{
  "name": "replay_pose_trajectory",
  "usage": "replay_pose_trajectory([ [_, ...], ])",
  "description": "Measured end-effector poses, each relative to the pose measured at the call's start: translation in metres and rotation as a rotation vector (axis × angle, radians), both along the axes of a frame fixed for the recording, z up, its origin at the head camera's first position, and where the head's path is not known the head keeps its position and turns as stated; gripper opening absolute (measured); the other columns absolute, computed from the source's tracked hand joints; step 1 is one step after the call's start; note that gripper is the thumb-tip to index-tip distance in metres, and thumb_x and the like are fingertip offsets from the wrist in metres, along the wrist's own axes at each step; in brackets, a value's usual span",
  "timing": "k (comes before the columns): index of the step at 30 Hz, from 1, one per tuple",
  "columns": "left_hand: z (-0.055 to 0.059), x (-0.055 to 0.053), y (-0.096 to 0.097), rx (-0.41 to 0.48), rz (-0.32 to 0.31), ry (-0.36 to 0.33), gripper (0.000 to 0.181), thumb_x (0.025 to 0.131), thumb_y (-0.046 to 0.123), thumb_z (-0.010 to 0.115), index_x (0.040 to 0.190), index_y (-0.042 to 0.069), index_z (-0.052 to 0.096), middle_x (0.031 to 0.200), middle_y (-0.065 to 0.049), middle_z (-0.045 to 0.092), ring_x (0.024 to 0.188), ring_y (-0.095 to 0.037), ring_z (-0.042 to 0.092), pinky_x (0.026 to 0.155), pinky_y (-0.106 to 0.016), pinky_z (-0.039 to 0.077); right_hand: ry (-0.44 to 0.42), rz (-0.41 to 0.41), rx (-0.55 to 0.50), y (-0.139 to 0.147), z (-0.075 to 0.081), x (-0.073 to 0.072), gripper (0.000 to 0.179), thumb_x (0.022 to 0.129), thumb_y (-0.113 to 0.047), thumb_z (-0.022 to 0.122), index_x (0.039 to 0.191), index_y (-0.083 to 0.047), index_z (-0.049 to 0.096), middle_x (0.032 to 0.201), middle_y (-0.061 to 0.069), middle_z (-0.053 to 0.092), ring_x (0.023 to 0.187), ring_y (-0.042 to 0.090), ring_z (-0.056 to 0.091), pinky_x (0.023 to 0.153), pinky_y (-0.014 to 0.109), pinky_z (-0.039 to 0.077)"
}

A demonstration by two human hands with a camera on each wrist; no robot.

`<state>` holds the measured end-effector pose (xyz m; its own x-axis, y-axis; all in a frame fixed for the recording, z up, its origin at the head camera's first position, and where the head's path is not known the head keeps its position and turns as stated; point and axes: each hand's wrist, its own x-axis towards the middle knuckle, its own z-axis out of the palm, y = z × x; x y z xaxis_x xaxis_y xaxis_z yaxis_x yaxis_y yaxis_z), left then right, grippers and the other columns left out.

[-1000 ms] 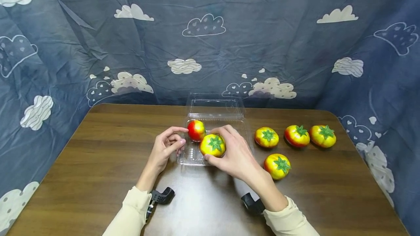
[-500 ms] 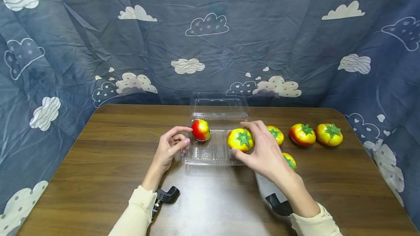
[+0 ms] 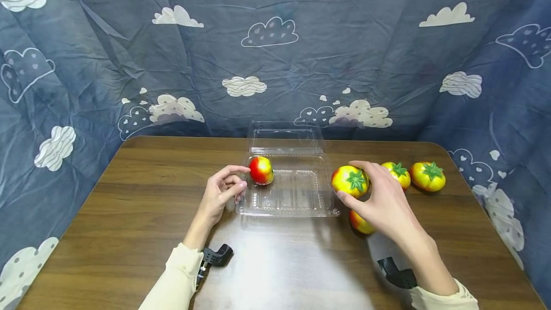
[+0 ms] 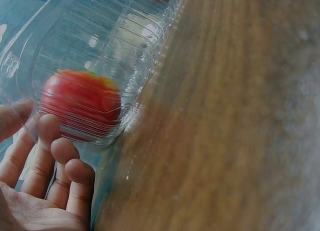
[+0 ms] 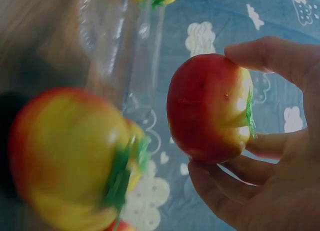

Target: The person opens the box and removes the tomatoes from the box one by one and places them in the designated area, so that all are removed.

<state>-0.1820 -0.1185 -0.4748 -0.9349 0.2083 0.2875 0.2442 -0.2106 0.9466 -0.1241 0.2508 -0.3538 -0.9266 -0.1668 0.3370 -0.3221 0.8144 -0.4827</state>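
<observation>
My right hand (image 3: 389, 204) grips a red-and-yellow tomato (image 3: 349, 181) with a green leaf star, between thumb and fingertips. It is held just right of a clear plastic clamshell container (image 3: 297, 195). Through the right wrist view, the red underside of the held tomato (image 5: 207, 108) shows between the fingertips. A second tomato (image 3: 260, 171) lies inside the container at its far left. My left hand (image 3: 220, 193) holds the container's left rim with thumb and index finger, the other fingers curled beside the wall (image 4: 45, 173).
The container's lid (image 3: 286, 140) stands open toward the back cloud-print cloth. Right of the container, more tomatoes lie on the wooden table (image 3: 129, 214): one (image 3: 360, 223) partly behind my right hand, others (image 3: 428, 176) farther right.
My right hand has carried its tomato rightward from over the container to beyond its right edge, overlapping the tomatoes on the table. The left hand and the tomato in the container have stayed put.
</observation>
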Motion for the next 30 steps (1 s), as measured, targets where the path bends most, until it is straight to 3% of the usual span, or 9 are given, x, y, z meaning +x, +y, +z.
replay_pose_trajectory([
  [5,-0.001,0.0,-0.001,0.001,0.005,-0.003,0.033,0.094,-0.006,0.068,0.126,-0.011,0.062,0.071,-0.011,0.062,0.055,-0.02,0.052,0.05,-0.023,0.047,0.006,-0.03,0.023,0.019,-0.005,0.003,0.065,0.08,-0.03,0.09,0.133,-0.004,0.062,0.121,0.022,0.069,0.109,0.042,0.063,0.092,0.06,0.047],
  [11,-0.001,0.0,-0.001,0.003,-0.006,-0.001,0.034,0.095,-0.008,0.067,0.127,-0.014,0.06,0.072,-0.005,0.063,0.054,-0.022,0.05,0.049,-0.022,0.048,-0.013,-0.073,0.046,0.051,-0.011,0.008,0.068,0.079,-0.028,0.091,0.135,-0.004,0.062,0.127,0.028,0.066,0.114,0.05,0.059,0.094,0.066,0.044],
  [15,0.001,0.0,-0.001,-0.002,-0.007,0.005,0.034,0.095,-0.008,0.067,0.127,-0.015,0.06,0.072,-0.005,0.064,0.054,-0.023,0.05,0.049,-0.022,0.048,-0.044,-0.11,0.085,0.071,-0.011,0.009,0.069,0.08,-0.03,0.09,0.136,-0.002,0.061,0.127,0.03,0.065,0.11,0.052,0.061,0.086,0.066,0.046],
  [22,0.001,0.001,-0.001,0.0,0.003,0.006,0.034,0.094,-0.007,0.068,0.126,-0.016,0.059,0.071,-0.01,0.063,0.054,-0.021,0.051,0.048,-0.025,0.046,-0.169,-0.17,0.178,0.103,-0.003,0.011,0.074,0.084,-0.04,0.087,0.137,0.002,0.058,0.125,0.034,0.063,0.097,0.049,0.063,0.072,0.051,0.046],
  [27,0.001,0.0,-0.001,-0.005,-0.001,-0.001,0.034,0.095,-0.007,0.067,0.127,-0.014,0.06,0.072,-0.008,0.063,0.055,-0.016,0.053,0.049,-0.022,0.047,-0.234,-0.168,0.212,0.117,0.0,0.012,0.073,0.082,-0.039,0.088,0.133,0.004,0.059,0.119,0.034,0.065,0.09,0.045,0.063,0.068,0.042,0.044],
  [30,0.001,0.001,-0.001,-0.006,0.005,-0.006,0.034,0.095,-0.007,0.068,0.127,-0.013,0.061,0.072,-0.009,0.063,0.056,-0.013,0.054,0.05,-0.021,0.048,-0.281,-0.154,0.223,0.118,0.0,0.011,0.072,0.082,-0.04,0.087,0.131,0.005,0.059,0.117,0.034,0.065,0.089,0.044,0.062,0.069,0.043,0.044],
])
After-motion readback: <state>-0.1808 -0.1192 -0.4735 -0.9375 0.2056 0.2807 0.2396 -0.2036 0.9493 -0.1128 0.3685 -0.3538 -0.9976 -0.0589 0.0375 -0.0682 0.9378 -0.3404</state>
